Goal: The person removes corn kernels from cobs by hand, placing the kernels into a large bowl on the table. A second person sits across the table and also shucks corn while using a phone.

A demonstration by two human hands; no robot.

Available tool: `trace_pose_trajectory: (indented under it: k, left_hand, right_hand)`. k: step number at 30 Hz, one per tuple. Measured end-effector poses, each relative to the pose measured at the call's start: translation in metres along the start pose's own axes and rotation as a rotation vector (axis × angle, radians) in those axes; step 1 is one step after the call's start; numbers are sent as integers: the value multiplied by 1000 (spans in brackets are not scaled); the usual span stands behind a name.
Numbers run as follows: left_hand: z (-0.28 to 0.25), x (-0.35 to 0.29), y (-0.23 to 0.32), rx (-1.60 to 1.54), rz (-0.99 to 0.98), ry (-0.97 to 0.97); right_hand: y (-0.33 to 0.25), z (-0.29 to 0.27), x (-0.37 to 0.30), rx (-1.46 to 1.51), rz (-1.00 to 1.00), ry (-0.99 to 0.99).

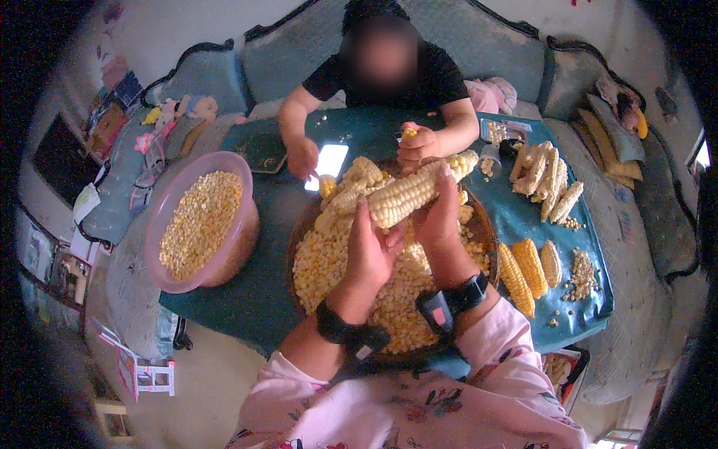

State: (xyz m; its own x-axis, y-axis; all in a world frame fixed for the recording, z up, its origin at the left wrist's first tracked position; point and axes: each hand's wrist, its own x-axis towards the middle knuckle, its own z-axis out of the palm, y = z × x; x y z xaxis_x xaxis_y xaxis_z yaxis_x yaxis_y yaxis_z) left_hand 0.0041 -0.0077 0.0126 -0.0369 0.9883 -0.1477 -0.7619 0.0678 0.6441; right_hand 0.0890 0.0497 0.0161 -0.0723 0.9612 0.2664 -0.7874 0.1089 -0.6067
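A pale yellow ear of corn is held between my two hands above a round brown basket. My left hand is closed round its near left end, and my right hand grips it farther along, with the thumb on top. Loose corn kernels fill the basket under my forearms. Several bare cobs lie at the basket's far side, partly hidden behind the ear.
Across the green-covered table sits a co-worker, holding corn. A pink tub of kernels stands left. On the right lie stripped cobs, yellow ears and a kernel pile. A lit phone lies beyond the basket.
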Motion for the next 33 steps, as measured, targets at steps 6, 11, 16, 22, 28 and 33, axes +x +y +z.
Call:
trace_pose_trajectory:
  k: [6,11,16,22,28,33]
  left_hand:
    - [-7,2,-9,184,78,-120]
    - [-7,-1,-8,256,-28,-257]
    - [-18,0,-11,282,18,-321]
    - [3,-5,-13,563,282,-84]
    - [0,-3,-11,654,273,-222]
    - [4,-5,-7,563,190,-295]
  right_hand:
    - [1,-2,6,274,98,48]
    - [-1,-13,10,289,144,166]
    - [-1,-8,9,290,147,162]
    - [-1,-7,6,282,212,213]
    - [-4,-6,9,302,183,277]
    - [-8,-1,10,343,146,314]
